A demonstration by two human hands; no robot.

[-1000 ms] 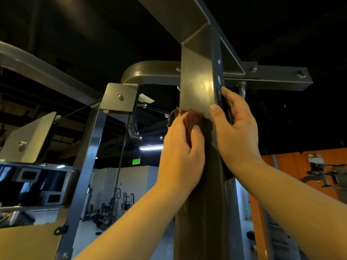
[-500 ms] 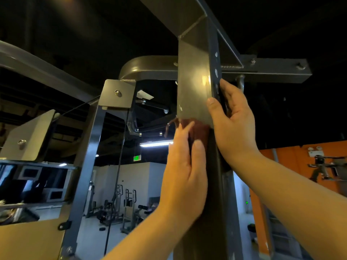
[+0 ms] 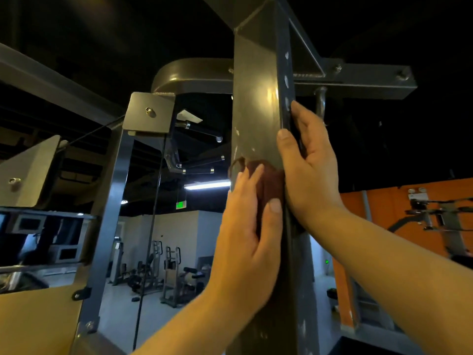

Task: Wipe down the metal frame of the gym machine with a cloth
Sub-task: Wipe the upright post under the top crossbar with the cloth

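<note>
Left hand [image 3: 245,226], fingers straight, presses the brown cloth [image 3: 266,175] flat on the front face of the upright post [image 3: 256,98], right hand [image 3: 311,172] gripping the post's right edge beside it; step likely goes best with even pressure and overlapping strokes.

The grey square-section steel upright post [image 3: 256,98] of the gym machine's frame stands vertical in the middle of the scene, near the viewer. Its broad front face is glossy, with a bright glare spot and a few pale specks. The narrow right face carries a column of oval holes. At the top it joins welded members: a dark bolted crossbar [image 3: 358,80] running right and a curved grey arm [image 3: 184,75] bending left. A dark reddish-brown cloth [image 3: 270,181], bunched, lies against the front face about halfway up, pressed there under the left hand [image 3: 243,239] and reaching the post's right edge.
</note>
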